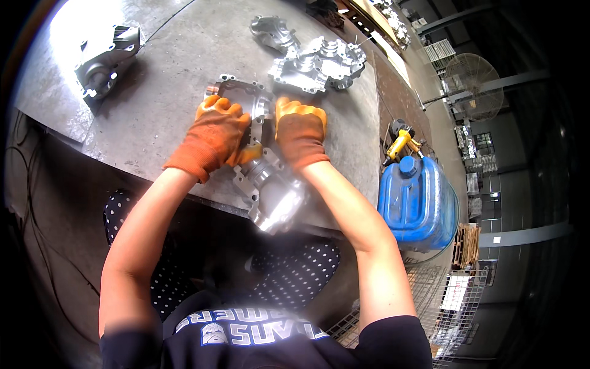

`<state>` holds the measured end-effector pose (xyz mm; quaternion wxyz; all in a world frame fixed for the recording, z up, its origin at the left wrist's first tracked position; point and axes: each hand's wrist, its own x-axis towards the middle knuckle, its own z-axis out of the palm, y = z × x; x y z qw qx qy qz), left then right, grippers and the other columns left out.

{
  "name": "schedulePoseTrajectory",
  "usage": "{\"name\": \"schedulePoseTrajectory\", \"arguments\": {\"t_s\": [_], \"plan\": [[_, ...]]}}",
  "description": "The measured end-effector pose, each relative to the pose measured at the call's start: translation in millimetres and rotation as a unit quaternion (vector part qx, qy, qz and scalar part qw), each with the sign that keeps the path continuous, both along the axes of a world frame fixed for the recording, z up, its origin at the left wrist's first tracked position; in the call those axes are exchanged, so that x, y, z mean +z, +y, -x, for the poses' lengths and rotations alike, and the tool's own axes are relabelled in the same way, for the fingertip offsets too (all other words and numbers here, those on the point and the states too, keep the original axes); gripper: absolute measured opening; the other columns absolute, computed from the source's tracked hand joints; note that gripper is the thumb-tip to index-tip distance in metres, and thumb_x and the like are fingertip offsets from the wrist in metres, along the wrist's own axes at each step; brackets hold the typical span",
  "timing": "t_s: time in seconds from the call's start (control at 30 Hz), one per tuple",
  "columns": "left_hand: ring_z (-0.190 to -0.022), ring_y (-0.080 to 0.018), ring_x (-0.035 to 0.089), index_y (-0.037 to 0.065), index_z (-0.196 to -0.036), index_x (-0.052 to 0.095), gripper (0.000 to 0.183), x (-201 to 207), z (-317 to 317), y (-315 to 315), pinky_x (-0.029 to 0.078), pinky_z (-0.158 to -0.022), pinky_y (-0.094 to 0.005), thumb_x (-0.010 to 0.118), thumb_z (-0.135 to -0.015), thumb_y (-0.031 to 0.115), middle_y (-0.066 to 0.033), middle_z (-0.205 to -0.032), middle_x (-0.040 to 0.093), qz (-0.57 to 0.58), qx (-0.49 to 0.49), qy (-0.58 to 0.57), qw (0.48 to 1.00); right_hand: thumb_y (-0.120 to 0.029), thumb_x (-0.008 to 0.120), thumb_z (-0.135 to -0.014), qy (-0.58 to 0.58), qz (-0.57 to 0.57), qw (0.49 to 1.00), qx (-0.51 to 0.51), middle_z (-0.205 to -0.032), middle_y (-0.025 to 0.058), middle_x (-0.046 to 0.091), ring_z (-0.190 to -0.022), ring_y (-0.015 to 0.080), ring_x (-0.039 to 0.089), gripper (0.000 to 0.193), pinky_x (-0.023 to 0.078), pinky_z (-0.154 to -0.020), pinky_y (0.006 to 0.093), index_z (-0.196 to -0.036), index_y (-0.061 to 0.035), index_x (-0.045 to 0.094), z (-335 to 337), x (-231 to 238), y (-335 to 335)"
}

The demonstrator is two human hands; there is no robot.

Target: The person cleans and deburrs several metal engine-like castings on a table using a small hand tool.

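A silvery cast metal housing (pixel 273 195) lies at the near edge of the metal table (pixel 153 123), its rounded end jutting out over the edge toward me. Both my hands wear orange work gloves. My left hand (pixel 215 132) is closed on the housing's left side, with the thumb across its middle. On the other side, my right hand (pixel 301 130) makes a closed fist against or just beside the housing's flanged frame. Whatever that fist holds, if anything, is hidden by the glove.
Several similar castings (pixel 319 64) are grouped at the far right of the table, and another casting (pixel 107 61) stands at the far left. Right of the table are a blue jerrycan (pixel 418 203), a yellow power tool (pixel 401 142) and a wire cage (pixel 439 307). Farther off stands a large fan (pixel 473 86).
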<state>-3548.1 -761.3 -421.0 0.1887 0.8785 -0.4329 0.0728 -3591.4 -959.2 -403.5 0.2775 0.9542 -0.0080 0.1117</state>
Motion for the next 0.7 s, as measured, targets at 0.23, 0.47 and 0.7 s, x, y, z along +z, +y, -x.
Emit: {"name": "schedulePoseTrajectory", "arguments": {"t_s": [0.23, 0.47, 0.7], "plan": [[-0.104, -0.0307, 0.062, 0.011, -0.109, 0.068, 0.062, -3, -2, -1, 0.039, -0.105, -0.0439, 0.073, -0.072, 0.061, -0.0077, -0.1, 0.066, 0.001, 0.0, -0.002, 1.0, -0.016, 0.059, -0.089, 0.026, 0.016, 0.998, -0.054, -0.081, 0.0008, 0.07, -0.074, 0.0214, 0.071, 0.023, 0.05, -0.061, 0.0385, -0.11, -0.0121, 0.065, -2, 2, 10], [-0.105, -0.0298, 0.059, 0.01, -0.11, 0.067, 0.062, -9, -6, 3, 0.038, -0.105, -0.0437, 0.069, -0.076, 0.061, -0.0078, -0.1, 0.064, 0.02, -0.018, -0.01, 1.0, -0.016, 0.06, -0.089, 0.024, 0.023, 0.998, -0.047, -0.082, 0.0029, 0.07, -0.074, 0.0229, 0.071, 0.028, 0.049, -0.06, 0.0403, -0.116, -0.0102, 0.064, -4, -4, 10], [-0.103, -0.0305, 0.059, 0.009, -0.107, 0.068, 0.06, -8, -9, 2, 0.038, -0.105, -0.0454, 0.069, -0.077, 0.061, -0.009, -0.099, 0.064, 0.008, -0.036, 0.001, 0.999, -0.014, 0.063, -0.087, 0.062, 0.112, 0.991, -0.035, -0.083, 0.0065, 0.071, -0.071, 0.0232, 0.07, 0.033, 0.048, -0.057, 0.0432, -0.118, -0.0026, 0.063, -7, -13, 10]]}}
